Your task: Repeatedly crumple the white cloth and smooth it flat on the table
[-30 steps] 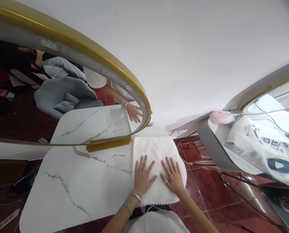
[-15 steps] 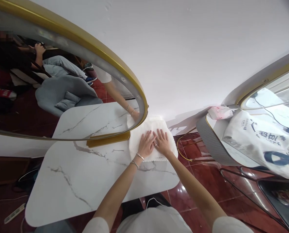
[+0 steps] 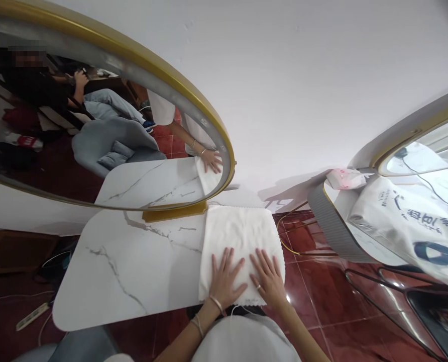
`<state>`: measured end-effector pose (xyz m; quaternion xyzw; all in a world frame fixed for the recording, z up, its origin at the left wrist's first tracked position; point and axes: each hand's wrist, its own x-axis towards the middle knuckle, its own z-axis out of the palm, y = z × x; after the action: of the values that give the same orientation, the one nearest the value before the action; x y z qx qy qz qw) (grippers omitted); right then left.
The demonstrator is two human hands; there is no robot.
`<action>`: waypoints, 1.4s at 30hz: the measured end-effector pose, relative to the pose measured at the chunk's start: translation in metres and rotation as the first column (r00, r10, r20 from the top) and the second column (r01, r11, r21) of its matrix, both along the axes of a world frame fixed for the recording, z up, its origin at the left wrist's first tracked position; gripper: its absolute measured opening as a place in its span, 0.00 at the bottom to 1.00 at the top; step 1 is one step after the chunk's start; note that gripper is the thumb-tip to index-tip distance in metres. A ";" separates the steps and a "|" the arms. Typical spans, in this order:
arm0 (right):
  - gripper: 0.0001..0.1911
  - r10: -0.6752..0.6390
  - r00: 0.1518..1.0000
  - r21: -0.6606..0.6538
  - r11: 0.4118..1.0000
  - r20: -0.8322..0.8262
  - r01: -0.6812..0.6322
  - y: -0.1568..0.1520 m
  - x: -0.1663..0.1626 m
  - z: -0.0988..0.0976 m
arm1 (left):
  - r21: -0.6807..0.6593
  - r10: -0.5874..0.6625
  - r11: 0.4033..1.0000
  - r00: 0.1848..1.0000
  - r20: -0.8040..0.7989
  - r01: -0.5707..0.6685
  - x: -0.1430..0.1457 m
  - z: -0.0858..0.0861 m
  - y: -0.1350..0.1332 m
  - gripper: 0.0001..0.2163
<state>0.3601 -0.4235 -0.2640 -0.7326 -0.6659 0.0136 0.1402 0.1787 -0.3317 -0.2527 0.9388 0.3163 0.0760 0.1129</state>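
A white towel (image 3: 241, 229) with a scalloped edge lies spread on the right end of the marbled table (image 3: 141, 271). My left hand (image 3: 225, 281) rests flat on its near part, fingers spread, bracelets at the wrist. Beside it, my right hand (image 3: 268, 279) presses flat near the towel's right edge, fingers apart, a ring on one finger. Neither hand grips anything. The towel's near edge reaches the table's front edge, close to my body.
A large gold-framed mirror (image 3: 201, 98) on a gold base (image 3: 175, 211) stands at the table's back left, reflecting a seated person. To the right, another table (image 3: 324, 221) carries a white printed bag (image 3: 401, 211) and a pink-white tissue pack (image 3: 345, 178). A power strip (image 3: 31, 317) lies lower left.
Both hands have slid toward my body and moved apart. The towel has come nearer with them and now lies at the table's front edge, where marble showed before.
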 end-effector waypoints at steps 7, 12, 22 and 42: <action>0.35 -0.218 0.975 0.107 0.970 -0.040 0.221 0.029 -0.006 -0.006 | 0.059 0.160 0.986 0.986 -0.048 -0.157 -0.041 0.003 -0.003 0.33; 0.36 -0.074 0.996 0.091 0.993 -0.055 0.079 0.057 -0.049 -0.003 | 0.123 0.295 0.951 0.953 -0.074 -0.284 -0.086 0.000 -0.007 0.30; 0.24 -0.139 0.946 0.204 0.957 -0.294 0.204 0.170 -0.081 -0.009 | -0.021 0.783 0.594 0.572 0.245 -0.804 -0.109 0.013 0.119 0.19; 0.30 0.036 0.996 0.225 0.974 -0.088 -0.015 0.227 -0.115 -0.006 | 0.056 0.446 0.884 0.874 0.193 -0.464 -0.087 -0.008 0.170 0.24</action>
<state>0.2449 -0.1969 -0.2705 -0.7021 -0.6654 -0.0265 0.2521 0.0914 -0.1616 -0.2604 0.8322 0.5130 0.1981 0.0718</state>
